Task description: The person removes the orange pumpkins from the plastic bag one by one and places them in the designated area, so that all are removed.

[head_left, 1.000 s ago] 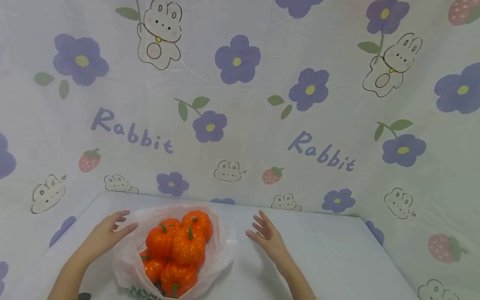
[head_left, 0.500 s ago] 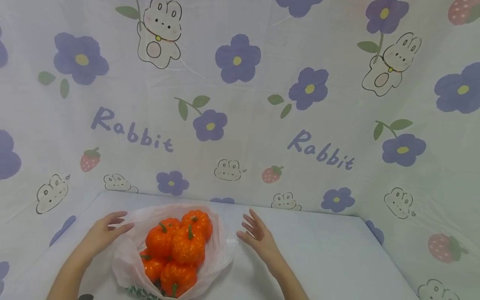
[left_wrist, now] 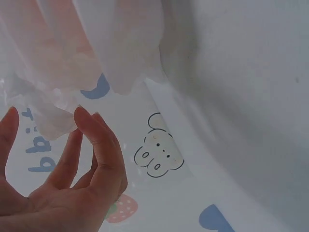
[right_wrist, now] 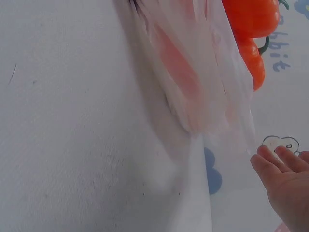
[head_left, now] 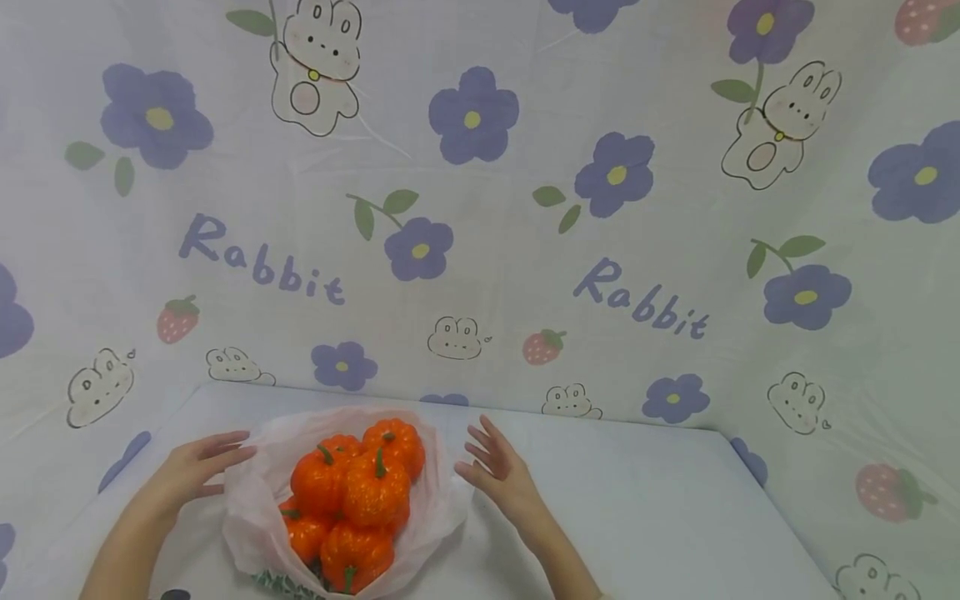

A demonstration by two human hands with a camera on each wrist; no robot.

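Observation:
A thin whitish-pink plastic bag [head_left: 251, 521] stands with its mouth wide, full of several small orange pumpkins [head_left: 377, 492] with green stems. My left hand [head_left: 187, 473] is at the bag's left side, fingers loosely bent. In the left wrist view its fingertips come close to the bag's edge [left_wrist: 55, 121]; whether they touch is unclear. On the bag's right, my right hand [head_left: 501, 479] is raised with spread, relaxed fingers and holds nothing. The right wrist view shows its fingertips close beside the bag's rim [right_wrist: 241, 130].
The bag rests on a white table [head_left: 637, 508]. Cloth printed with rabbits and purple flowers [head_left: 472, 117] rises behind and at both sides. Something green and white [head_left: 281, 583] shows under the bag's front, and a small dark object [head_left: 176, 594] lies at the lower left.
My right hand has moved left, closer to the bag. My left hand has shifted slightly left and down, its thumb dropping lower. The bag and pumpkins stay put.

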